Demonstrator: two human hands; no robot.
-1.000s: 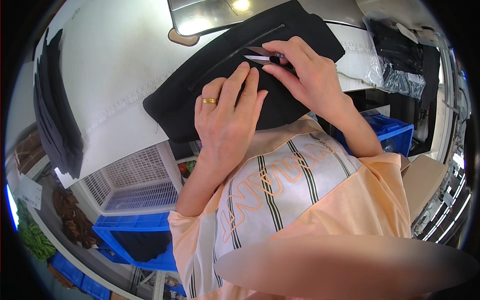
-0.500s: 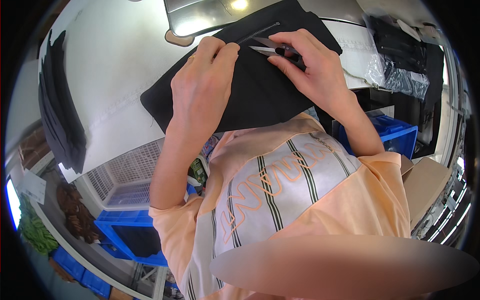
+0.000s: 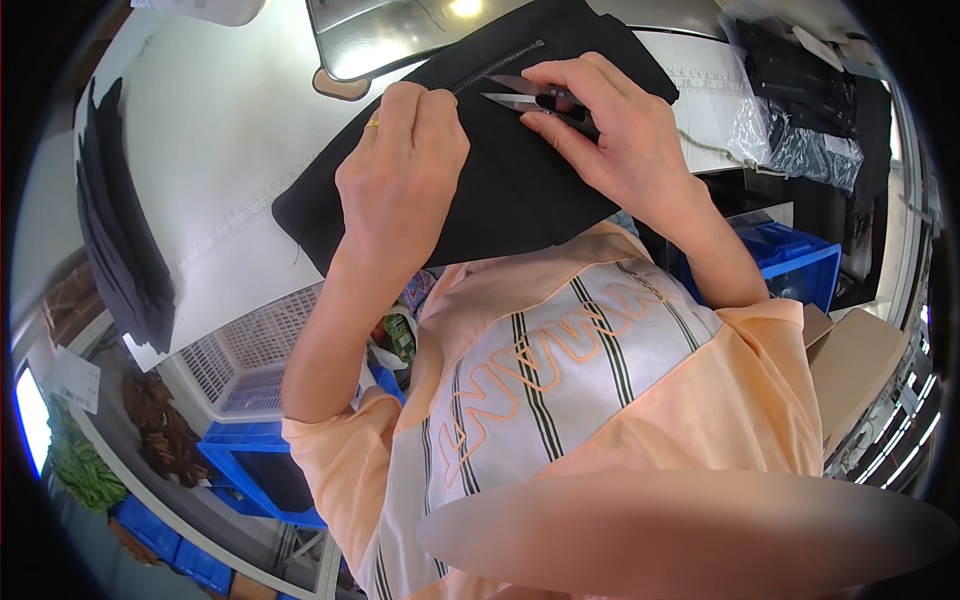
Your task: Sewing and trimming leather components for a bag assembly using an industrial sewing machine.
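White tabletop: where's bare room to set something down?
Widest: between the dark cloth stack and black zippered fabric. Smaller: between that fabric and the plastic-wrapped bundle. Crowded: the fabric, with left hand, right hand and snips.

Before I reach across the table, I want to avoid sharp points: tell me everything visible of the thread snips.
The thread snips are small, with two pointed, metallic-looking blades, one bright, one darker, and a dark handle partly hidden by the right hand, which grips them between thumb and fingers. The blades stand apart, tips toward the left hand, over the black cloth beside its zipper. Whether they touch the cloth is unclear.
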